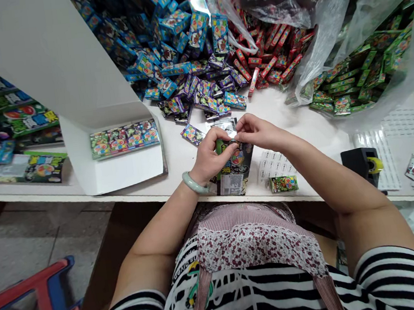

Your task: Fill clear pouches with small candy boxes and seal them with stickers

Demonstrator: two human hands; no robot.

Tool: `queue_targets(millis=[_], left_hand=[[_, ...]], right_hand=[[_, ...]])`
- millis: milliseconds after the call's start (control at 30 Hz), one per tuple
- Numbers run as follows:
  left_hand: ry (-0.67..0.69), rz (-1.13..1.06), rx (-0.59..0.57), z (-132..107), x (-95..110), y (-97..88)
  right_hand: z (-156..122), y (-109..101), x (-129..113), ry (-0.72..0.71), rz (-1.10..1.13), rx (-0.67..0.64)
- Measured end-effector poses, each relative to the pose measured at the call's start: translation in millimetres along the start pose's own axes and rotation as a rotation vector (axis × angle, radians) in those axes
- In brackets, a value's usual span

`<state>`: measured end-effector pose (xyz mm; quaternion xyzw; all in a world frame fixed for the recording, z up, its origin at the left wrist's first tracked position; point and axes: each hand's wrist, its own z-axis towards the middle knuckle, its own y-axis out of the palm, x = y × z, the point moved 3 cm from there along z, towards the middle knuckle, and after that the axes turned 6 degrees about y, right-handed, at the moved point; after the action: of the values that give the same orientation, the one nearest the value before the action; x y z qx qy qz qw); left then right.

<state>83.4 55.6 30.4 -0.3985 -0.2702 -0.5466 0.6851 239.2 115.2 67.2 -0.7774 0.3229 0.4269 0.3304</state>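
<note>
A dark printed packet (243,158) with green lettering and a pale printed panel stands at the front edge of the table before me. My left hand (210,155), a jade-coloured bangle on its wrist, grips the packet's upper left side with thumb and fingers. At the packet's top right edge my right hand (259,131) is closed in a pinch. Between the hands the top end shows a shiny, silvery piece. A small purple box (192,134) lies just beyond my left hand. Near my right forearm are a sticker sheet (274,164) and a small green box (284,183).
Heaps of small blue boxes (168,54), purple boxes (205,95) and red boxes (268,57) lie at the back. Green boxes (349,84) fill a clear bag at right. A white carton (118,173) holds a row of boxes (125,139). A tape dispenser (361,163) stands right.
</note>
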Motion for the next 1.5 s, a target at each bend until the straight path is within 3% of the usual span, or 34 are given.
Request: queue_targets(millis=[67, 133, 233, 300, 367, 433, 533, 633, 700, 800, 967, 1067, 1167, 1267, 1333, 1400, 1433, 1500], left_hand=[[-0.063, -0.041, 0.001, -7, -2, -0.3], [-0.145, -0.149, -0.080, -21, -2, 1.3], [-0.230, -0.307, -0.276, -47, 5, -1.1], [-0.242, -0.297, -0.258, -59, 15, -17.8], [-0.207, -0.180, -0.102, -63, 27, -51.1], [-0.132, 0.013, 0.105, -59, 37, -98.2], [-0.009, 0.387, 0.409, -46, 30, -175.1], [0.007, 0.678, 0.352, -34, -10, -220.7], [-0.071, 0.849, 0.192, -33, -41, -229.2], [-0.140, 0.920, 0.008, -40, -69, -221.8], [-0.341, 1.029, -0.401, -53, -90, -212.4], [-0.378, 1.038, -0.456, -47, -94, -221.0], [-0.359, 1.024, -0.386, -37, -81, -212.8], [-0.240, 0.932, -0.247, -33, -47, -167.5], [-0.219, 0.785, -0.337, -38, -28, -117.6], [-0.314, 0.719, -0.523, -47, -20, -67.0], [-0.366, 0.738, -0.571, -51, -19, -46.9], [-0.433, 0.778, -0.556, -56, -22, -20.8]], right_hand=[[3, 3, 7, 0.195, 0.153, -0.131], [1, 5, 10, 0.317, 0.233, -0.212], [-6, 3, 10, 0.299, 0.241, -0.236], [-10, -5, 8, 0.181, 0.237, -0.194], [-12, -17, 7, 0.051, 0.256, -0.083], [-14, -28, 9, -0.021, 0.275, 0.031], [-13, -33, 18, -0.034, 0.262, 0.096], [-12, -21, 29, -0.021, 0.194, 0.041], [-12, -8, 36, -0.009, 0.141, -0.010], [-12, 6, 46, -0.021, 0.068, -0.066], [-5, 6, 60, -0.080, -0.159, -0.087], [6, 2, 63, -0.052, -0.451, 0.025], [17, 2, 60, -0.047, -0.733, 0.105], [25, 5, 56, -0.045, -0.880, 0.155], [30, 6, 58, -0.016, -0.909, 0.170], [34, 9, 62, 0.019, -0.926, 0.158], [35, 10, 64, 0.030, -0.937, 0.149], [35, 14, 68, 0.035, -0.961, 0.139]])
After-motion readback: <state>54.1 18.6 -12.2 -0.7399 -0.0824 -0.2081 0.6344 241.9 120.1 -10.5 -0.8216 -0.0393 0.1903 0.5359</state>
